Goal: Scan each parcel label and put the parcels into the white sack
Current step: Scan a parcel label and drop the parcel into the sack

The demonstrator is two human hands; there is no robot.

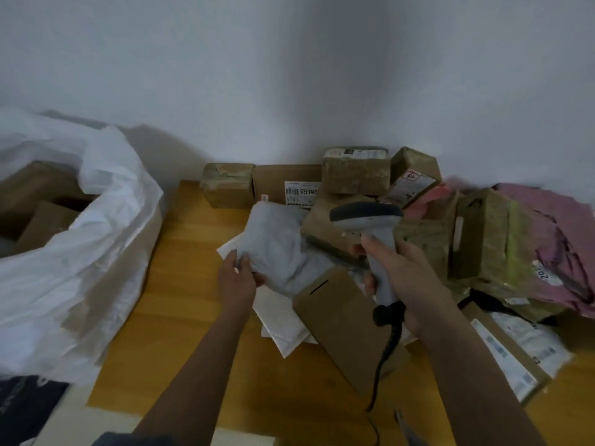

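Wooden table (193, 317): left hand (236, 278) grips grey parcel (277, 246); right hand (402, 272) grips scanner (367, 220).

The left hand (237, 274) grips the near edge of a grey soft parcel (277, 246), raised above flat white mailers (283, 320) on the wooden surface (193, 317). The right hand (402, 278) holds a grey handheld scanner (370, 220) by its handle, head pointing away toward the wall, its black cable (384, 358) trailing down. A white sack (96, 226) stands open at left with cardboard boxes (42, 220) inside; taped boxes (355, 170) and pink bags (553, 226) are heaped at right.
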